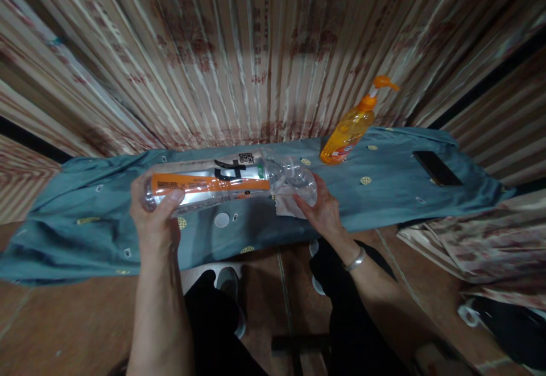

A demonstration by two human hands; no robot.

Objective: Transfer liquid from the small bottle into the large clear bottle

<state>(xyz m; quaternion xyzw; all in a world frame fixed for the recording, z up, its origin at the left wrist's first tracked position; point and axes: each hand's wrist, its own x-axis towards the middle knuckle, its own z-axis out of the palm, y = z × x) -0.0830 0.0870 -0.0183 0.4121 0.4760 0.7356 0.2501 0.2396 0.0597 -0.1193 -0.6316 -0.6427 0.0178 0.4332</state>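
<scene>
A clear plastic bottle (205, 185) with an orange and silver label lies sideways above the cloth. My left hand (156, 199) is wrapped round its base end, thumb on the label. At the neck end, my right hand (322, 208) grips a clear, flared plastic piece (305, 185), which meets the bottle's neck. Whether the two are joined, I cannot tell. A whitish piece of paper or tissue (290, 205) hangs under the neck, beside my right fingers. Below the bottle, a white disc (222, 219), much like a cap, shows on the cloth.
A teal patterned cloth (256, 234) covers the narrow table. An orange pump bottle (347, 134) stands behind to the right, and a dark phone (437, 168) lies at the right end. Curtains (256, 52) hang close behind. A dark bag (507, 325) sits on the floor at right.
</scene>
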